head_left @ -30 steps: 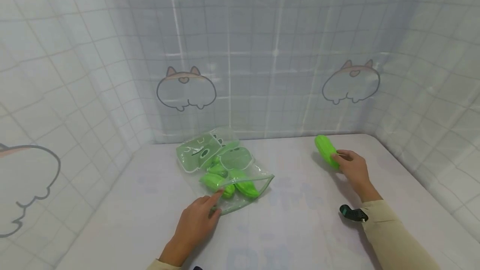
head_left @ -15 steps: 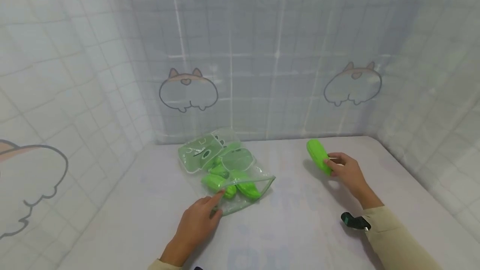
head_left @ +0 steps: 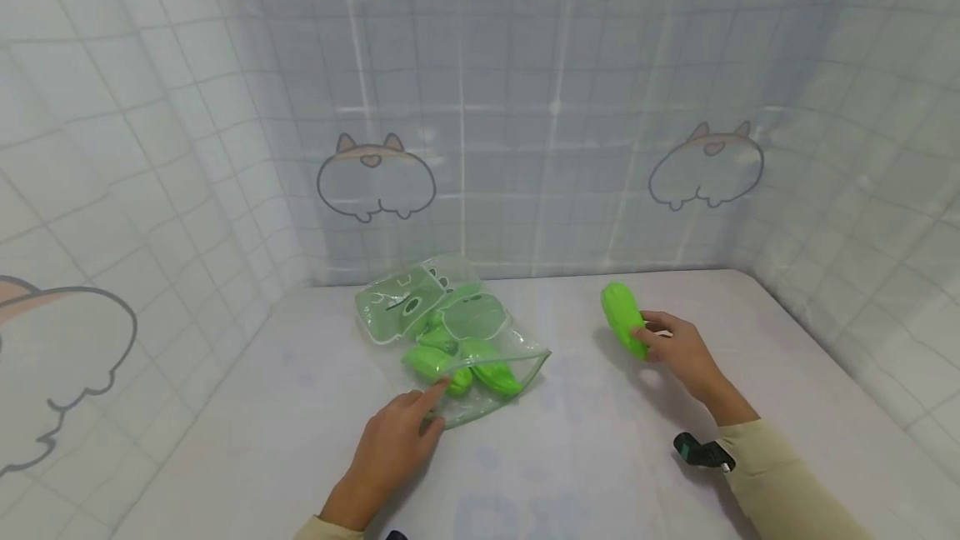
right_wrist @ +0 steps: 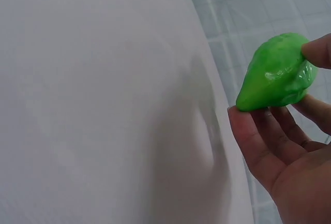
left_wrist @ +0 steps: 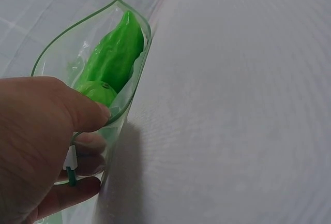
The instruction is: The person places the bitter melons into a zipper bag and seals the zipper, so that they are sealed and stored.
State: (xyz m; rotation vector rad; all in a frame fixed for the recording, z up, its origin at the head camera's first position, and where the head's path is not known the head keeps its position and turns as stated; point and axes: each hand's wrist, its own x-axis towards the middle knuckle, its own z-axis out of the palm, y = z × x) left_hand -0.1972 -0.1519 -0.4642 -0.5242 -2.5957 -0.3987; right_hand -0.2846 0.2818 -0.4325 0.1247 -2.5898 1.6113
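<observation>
A clear zip bag point(head_left: 393, 307) with green animal prints lies left of centre in the head view. Inside it are several bright green vegetables point(head_left: 491, 373). My left hand point(head_left: 390, 452) holds the bag's near edge; the left wrist view shows the thumb on its green-trimmed rim and a white zip slider point(left_wrist: 71, 158) by the fingers. The bag's mouth gapes, with a pointed green vegetable point(left_wrist: 116, 53) visible inside. At right, my right hand point(head_left: 682, 357) grips a bright green bitter melon point(head_left: 621, 313) between thumb and fingertips, above the table. Its tapered, bumpy end shows in the right wrist view.
The white table point(head_left: 570, 473) runs back to a curtain point(head_left: 510, 107) with a grid pattern and corgi drawings, which also encloses both sides. A dark wrist device point(head_left: 703, 452) sits at the right cuff.
My right hand has carried the bitter melon leftward and a little nearer, toward the bag. The left hand and the bag have stayed where they were.
</observation>
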